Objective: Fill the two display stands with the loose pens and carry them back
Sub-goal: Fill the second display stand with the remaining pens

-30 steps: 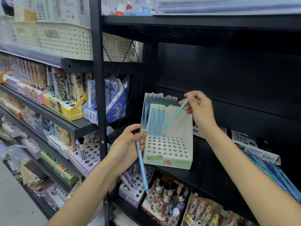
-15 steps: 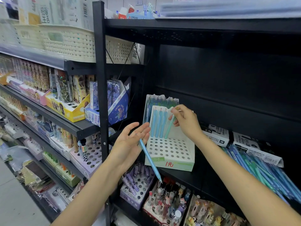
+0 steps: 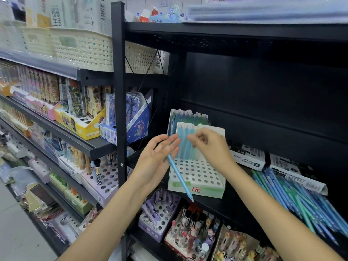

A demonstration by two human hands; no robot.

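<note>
A white display stand (image 3: 204,182) with a perforated base and a "1元" label stands on the black shelf (image 3: 233,208). A few light-blue pens (image 3: 183,146) stand in its back row. Behind it is a second stand (image 3: 174,117) packed with pens. My left hand (image 3: 156,161) is in front of the stand's left side, fingers spread almost straight. It holds a light-blue pen (image 3: 180,178) that slants down past the label. My right hand (image 3: 211,147) hovers at the back row, its blurred, loosely curled fingers close to my left fingertips. Nothing shows in them. Loose blue and green pens (image 3: 305,202) lie heaped at the right.
White marker boxes (image 3: 246,157) lie behind the loose pens. A black upright post (image 3: 118,110) stands left of the stands. Below are more pen displays (image 3: 160,217). The left shelves hold stationery boxes (image 3: 82,125) and cream baskets (image 3: 82,48).
My right hand set its pen into the stand's back row and has drifted left toward my left hand. My left hand rose, its fingers opening out around the pen.
</note>
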